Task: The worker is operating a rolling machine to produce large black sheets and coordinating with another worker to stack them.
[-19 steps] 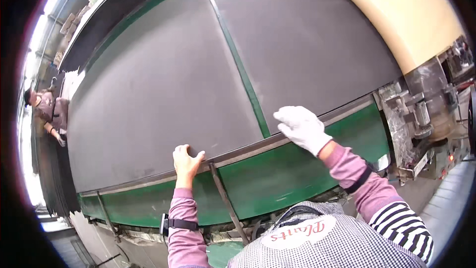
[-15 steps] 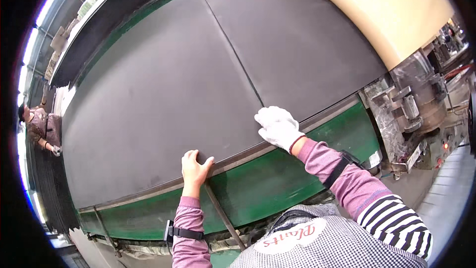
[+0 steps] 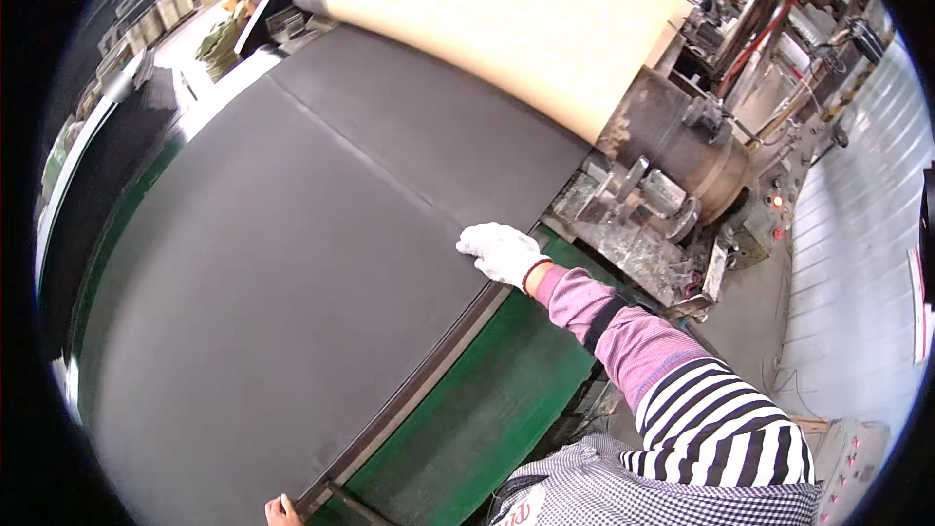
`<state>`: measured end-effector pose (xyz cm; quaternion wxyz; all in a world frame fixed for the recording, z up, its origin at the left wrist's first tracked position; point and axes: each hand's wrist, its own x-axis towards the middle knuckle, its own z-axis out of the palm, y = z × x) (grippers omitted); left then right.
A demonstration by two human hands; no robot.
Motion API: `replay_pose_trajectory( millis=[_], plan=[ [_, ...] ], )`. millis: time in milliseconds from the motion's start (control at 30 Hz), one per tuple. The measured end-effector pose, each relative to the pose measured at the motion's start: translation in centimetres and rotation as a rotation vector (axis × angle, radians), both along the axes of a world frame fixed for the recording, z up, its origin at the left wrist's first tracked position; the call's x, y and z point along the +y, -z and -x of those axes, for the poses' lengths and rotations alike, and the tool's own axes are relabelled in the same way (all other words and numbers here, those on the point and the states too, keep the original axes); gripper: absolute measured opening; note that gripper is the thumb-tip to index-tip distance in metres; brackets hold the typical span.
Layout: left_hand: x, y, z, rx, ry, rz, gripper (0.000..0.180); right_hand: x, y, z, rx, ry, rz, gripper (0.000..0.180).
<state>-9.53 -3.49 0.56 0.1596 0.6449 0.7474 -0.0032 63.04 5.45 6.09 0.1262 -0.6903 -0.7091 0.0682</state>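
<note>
A wide dark grey sheet (image 3: 292, 263) lies over a green belt (image 3: 467, 380), and a straight seam (image 3: 365, 161) runs across it. My right hand (image 3: 503, 253), in a white knit glove, rests on the sheet at the near end of this seam. Its fingers are bent a little and press on the surface, and I see nothing held in them. Low in the view, my bare left hand (image 3: 282, 510) touches the sheet's near edge. Its fingers show apart, while the wrist and most of the palm are cut off by the frame.
A tan sheet (image 3: 526, 19) curves over a roller beyond the dark one. Machinery with a large metal drum (image 3: 672, 136) stands at the right, with lit buttons beside it. A thin bar (image 3: 358, 505) crosses the belt near my left hand. Dark stacked material (image 3: 107, 175) lies far left.
My view has turned right, bringing more of the tan sheet and machinery into it. The seam's dark gap now looks like a faint line. The person at the left is out of view.
</note>
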Motion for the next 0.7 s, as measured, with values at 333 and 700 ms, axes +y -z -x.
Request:
replay_pose_trajectory(
  millis=[333, 700],
  plan=[
    [3.7, -6.7, -15.8, -0.024, 0.352, 0.387, 0.042, -0.8, -2.6, -2.0, -0.181, 0.327, -0.123, 0.014],
    [6.7, -7.7, -35.2, 0.052, 0.622, 0.18, 0.052, -17.4, -3.3, 6.1, 0.42, 0.179, 0.016, 0.025]
  ],
)
